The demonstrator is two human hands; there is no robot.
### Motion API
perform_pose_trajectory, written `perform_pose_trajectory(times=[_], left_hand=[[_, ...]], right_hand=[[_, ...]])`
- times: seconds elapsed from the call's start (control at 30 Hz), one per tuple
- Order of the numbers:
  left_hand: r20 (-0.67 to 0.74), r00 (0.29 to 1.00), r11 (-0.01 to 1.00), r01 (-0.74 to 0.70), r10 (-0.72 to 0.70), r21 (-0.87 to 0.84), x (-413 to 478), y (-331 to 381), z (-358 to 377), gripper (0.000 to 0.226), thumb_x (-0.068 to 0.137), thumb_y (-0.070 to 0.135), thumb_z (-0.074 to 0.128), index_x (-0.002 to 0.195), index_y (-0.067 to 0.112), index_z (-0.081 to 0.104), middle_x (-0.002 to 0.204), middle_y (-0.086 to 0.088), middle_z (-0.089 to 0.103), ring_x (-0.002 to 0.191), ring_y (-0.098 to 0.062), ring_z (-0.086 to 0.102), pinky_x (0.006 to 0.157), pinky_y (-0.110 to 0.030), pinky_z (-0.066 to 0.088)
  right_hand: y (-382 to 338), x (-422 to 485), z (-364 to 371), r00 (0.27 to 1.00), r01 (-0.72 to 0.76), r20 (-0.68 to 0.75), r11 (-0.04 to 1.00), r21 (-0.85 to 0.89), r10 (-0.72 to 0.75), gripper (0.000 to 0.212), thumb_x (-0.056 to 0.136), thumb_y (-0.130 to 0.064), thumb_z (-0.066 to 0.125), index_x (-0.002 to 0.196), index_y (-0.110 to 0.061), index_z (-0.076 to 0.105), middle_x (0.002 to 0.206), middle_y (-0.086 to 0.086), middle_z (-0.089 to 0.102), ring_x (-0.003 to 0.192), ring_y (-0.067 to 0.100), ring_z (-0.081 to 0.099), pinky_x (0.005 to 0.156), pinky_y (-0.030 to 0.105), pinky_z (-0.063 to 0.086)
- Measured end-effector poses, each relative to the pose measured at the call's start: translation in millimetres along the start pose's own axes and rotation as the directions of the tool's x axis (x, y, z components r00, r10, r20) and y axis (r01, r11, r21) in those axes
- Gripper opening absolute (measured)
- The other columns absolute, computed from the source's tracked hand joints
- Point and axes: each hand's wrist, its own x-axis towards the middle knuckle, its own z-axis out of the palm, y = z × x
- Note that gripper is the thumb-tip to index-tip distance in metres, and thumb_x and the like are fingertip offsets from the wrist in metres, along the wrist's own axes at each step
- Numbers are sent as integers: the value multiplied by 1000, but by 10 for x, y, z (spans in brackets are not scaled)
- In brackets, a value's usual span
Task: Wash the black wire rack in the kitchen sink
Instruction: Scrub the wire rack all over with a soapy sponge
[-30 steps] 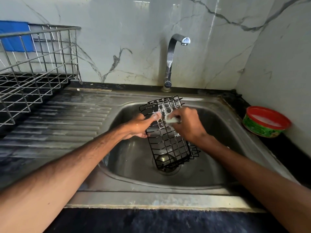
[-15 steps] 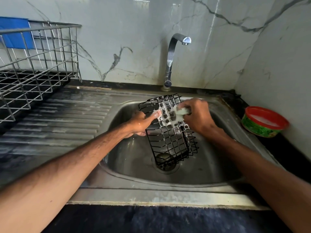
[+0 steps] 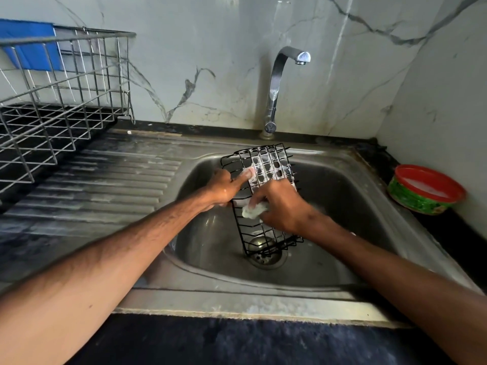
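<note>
The black wire rack (image 3: 268, 164) stands tilted in the steel sink (image 3: 342, 248), its lower end over the drain and its upper part filmed with white soap suds. My left hand (image 3: 226, 188) grips the rack's left edge, thumb laid on the sudsy wires. My right hand (image 3: 282, 204) holds a pale soapy scrub pad (image 3: 254, 209) against the rack's middle. The wires under both hands are hidden.
A chrome faucet (image 3: 276, 85) rises behind the sink, with no water running. A red-rimmed green tub of soap (image 3: 424, 191) sits on the dark counter at right. A steel wire dish basket (image 3: 60, 101) stands at far left beside the ribbed drainboard (image 3: 105, 185).
My right hand with the scrub pad has slid down from the rack's upper part to its middle. My left hand keeps its hold on the rack's left edge.
</note>
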Motion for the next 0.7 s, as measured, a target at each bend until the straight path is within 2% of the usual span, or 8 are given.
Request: perform_pose_trajectory(times=[0.1,0.17,0.23,0.33,0.4,0.47,0.6,0.7], left_hand=[[14,1000,1000,-13,13,-16,27,-14,-8,66,85,76,43,71,12,46,46,1,25,33,-12,28,42,-15,42],[28,1000,999,4,-3,-53,40,-25,2,62,94,68,48,78,8,53,44,8,19,34,-8,31,57,-25,59],[40,999,994,36,-32,-107,46,-26,21,60,97,64,50,94,4,60,45,12,16,36,-6,34,74,-42,65],[33,999,994,42,-39,-104,19,-11,37,55,100,59,48,78,8,49,49,7,17,35,-7,45,74,-37,65],[40,998,995,48,-44,-91,40,-28,35,59,100,61,47,92,3,55,55,4,20,59,-20,73,70,-30,64],[60,997,993,59,-53,-105,59,-34,45,62,99,64,47,102,2,56,62,1,23,83,-30,78,78,-36,65],[76,996,989,64,-55,-130,43,-18,63,52,99,63,48,81,13,47,63,-1,24,89,-37,75,80,-37,64],[79,994,987,84,-73,-134,-8,7,49,61,99,62,47,97,2,55,60,3,20,81,-26,76,90,-44,62]], right_hand=[[67,-55,-35,986,42,160,999,-13,-39,14,75,-11,86,88,-13,80,88,1,77,75,9,70,71,23,60],[113,-108,-50,934,80,354,995,-65,-52,18,68,-7,88,83,-14,81,81,-2,76,76,9,70,74,28,60],[143,-123,-75,919,77,393,994,-74,-42,20,66,-7,89,83,-14,81,81,-2,76,77,9,71,74,29,61],[150,-19,-202,994,9,108,998,69,-16,16,77,-10,85,91,-10,78,93,1,76,76,3,69,63,13,56],[165,70,-273,990,24,-141,995,98,-10,20,77,-6,84,95,-10,78,93,1,75,72,-3,63,59,6,48],[176,120,-271,976,59,-212,997,43,-49,22,75,-5,85,96,-10,77,92,1,74,70,-4,57,58,3,41],[199,24,-207,995,91,-34,996,-7,-91,17,74,-10,87,87,-14,77,86,-6,71,69,-7,56,59,5,44],[281,-108,-121,961,82,269,993,-80,-58,14,72,-10,88,78,-15,76,70,-16,59,66,-2,58,57,8,45]])
